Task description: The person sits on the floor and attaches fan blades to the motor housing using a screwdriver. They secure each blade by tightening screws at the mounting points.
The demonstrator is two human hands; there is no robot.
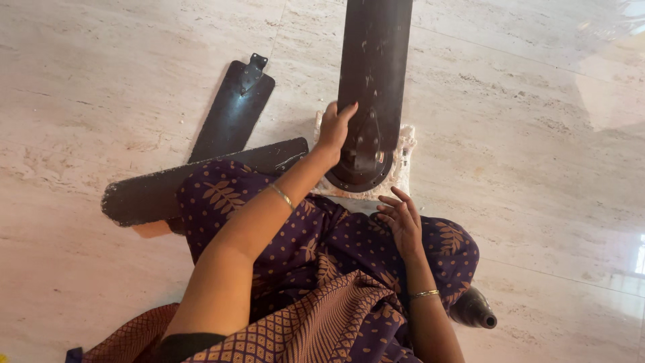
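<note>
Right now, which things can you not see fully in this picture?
Head view only:
- Attached fan blade: far end cut off by the top edge.
- Fan motor: partly hidden by the left hand.
- Loose blade: partly hidden by the knee.
- Dark object: too hidden to identify.

A home: polished marble floor (537, 134) strewn with dismantled ceiling-fan blades (232, 114).

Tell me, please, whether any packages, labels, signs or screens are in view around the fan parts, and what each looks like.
None: no package, label, sign or screen shows; only dark fan blades, the fan motor on a pale cloth, and the marble floor.
</note>
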